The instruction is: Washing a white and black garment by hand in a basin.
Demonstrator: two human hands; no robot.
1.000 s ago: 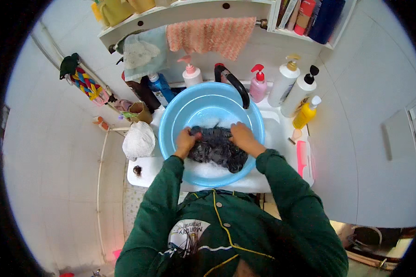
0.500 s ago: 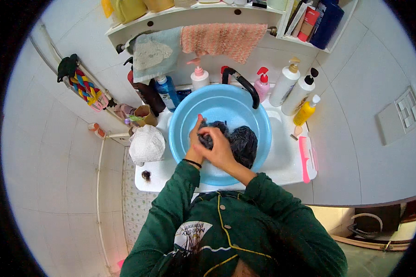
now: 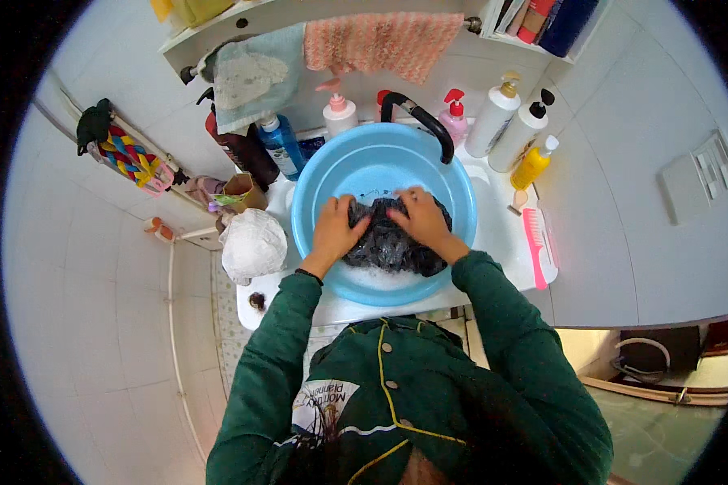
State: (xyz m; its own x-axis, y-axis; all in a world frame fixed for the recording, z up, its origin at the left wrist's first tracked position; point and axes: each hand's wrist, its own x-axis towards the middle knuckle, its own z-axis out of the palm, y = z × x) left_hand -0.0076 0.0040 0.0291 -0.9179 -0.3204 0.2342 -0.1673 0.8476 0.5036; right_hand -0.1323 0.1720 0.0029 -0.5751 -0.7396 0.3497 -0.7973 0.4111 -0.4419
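A wet black cloth [image 3: 388, 242] lies bunched in soapy water inside a light blue plastic basin [image 3: 303, 234]. What kind of garment or cloth it is, I cannot make out. My left hand [image 3: 336, 232] grips its left edge, thumb over the fabric and fingers curled at the far side. At the upper right of the bundle, my right hand [image 3: 425, 220] pinches the cloth the same way. Some fingertips of both hands are hidden in the folds. White suds show along the near side of the cloth.
The basin rests on a white sink [image 3: 493, 250], under a black curved faucet [image 3: 433, 129]. Pump bottles [image 3: 493, 121] line the back. A pink comb [image 3: 535, 242] lies right; a white cloth bundle [image 3: 253, 246] sits left. Towels [image 3: 384, 44] hang above.
My hands were together at the left, rubbing a part of the cloth. Now they are apart, one on each side, and the cloth is spread lower in the basin. The view has shifted slightly.
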